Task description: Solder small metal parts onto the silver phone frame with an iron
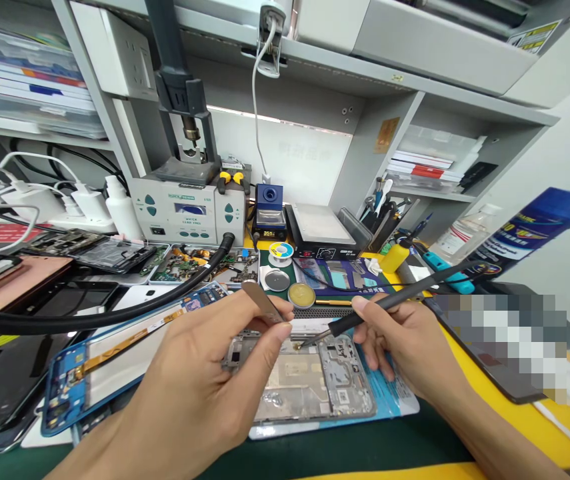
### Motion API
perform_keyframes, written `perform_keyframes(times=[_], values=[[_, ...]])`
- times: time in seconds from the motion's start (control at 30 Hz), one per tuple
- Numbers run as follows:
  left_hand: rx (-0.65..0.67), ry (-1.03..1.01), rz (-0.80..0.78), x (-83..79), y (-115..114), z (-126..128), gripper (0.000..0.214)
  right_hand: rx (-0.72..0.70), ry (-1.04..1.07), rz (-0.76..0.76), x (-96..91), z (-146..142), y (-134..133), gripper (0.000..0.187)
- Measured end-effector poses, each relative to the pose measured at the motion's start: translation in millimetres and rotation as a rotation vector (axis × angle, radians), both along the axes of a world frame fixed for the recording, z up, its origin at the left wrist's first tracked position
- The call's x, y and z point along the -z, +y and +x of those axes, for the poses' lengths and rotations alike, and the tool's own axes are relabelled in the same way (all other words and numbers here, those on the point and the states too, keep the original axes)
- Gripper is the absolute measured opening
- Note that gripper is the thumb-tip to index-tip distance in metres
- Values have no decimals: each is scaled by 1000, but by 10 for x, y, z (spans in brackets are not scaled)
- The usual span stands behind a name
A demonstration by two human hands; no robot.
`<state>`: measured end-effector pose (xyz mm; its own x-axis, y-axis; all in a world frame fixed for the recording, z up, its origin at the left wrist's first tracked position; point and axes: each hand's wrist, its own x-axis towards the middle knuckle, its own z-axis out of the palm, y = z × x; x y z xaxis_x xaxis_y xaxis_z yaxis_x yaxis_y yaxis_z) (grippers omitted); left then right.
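My left hand [205,367] pinches a pair of metal tweezers [261,298] between thumb and fingers; their tips are hidden behind the hand. In my right hand [405,333] is a black-handled soldering iron [389,301], slanting down to the left. Its metal tip meets or nearly meets a tiny gold-coloured part [297,346] at the upper edge of a phone's metal frame [352,380]. The frame lies flat on a blue and white pad [402,398], partly covered by my left hand. Whether the tweezers touch the small part, I cannot tell.
Behind the hands stand a flux tin [301,295], a solder spool [281,253] and a heating plate [321,224]. A hot-air station [189,210] is at the back left, its black hose [115,323] crossing above a blue phone frame [59,390]. A dark phone [485,360] lies right.
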<state>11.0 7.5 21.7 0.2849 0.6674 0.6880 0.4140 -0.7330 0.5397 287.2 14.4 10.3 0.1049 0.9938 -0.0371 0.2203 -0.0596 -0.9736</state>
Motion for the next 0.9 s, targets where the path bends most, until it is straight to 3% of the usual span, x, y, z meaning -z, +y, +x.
perform_keyframes(times=[0.9], values=[[5,-15,-19,-33,8,26,14,-12,-3,-6,-29,-2,-4,55]])
